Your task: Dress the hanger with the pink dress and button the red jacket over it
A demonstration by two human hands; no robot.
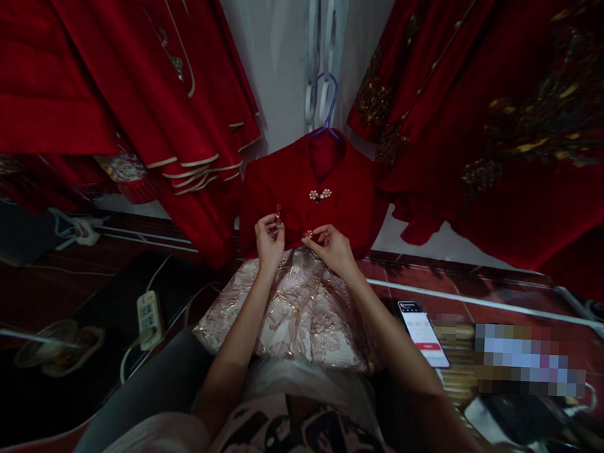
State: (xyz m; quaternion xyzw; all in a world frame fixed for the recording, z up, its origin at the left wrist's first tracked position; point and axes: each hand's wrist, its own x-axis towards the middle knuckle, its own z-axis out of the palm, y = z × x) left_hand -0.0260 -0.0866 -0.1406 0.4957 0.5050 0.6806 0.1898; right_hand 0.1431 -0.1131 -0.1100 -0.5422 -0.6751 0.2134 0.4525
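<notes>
A small red jacket [271,185] hangs in front of me on a purple hanger [329,114], above a pale skirt with gold patterning [298,306]. One pair of flower-shaped pearl and gold fasteners [320,194] sits below its collar. My left hand [270,242] is closed at the jacket's front, pinching a slim red ornament [278,215] whose exact kind is too small to make out. With thumb and finger, my right hand [335,249] pinches another flower-shaped fastener [308,234] at the jacket's lower front edge.
Red garments [201,115] hang at left, and embroidered red ones [486,128] at right. To the right a phone [424,335] lies on a slatted surface [459,363]. On the left are a power strip [150,320] and a clear plastic container [59,349].
</notes>
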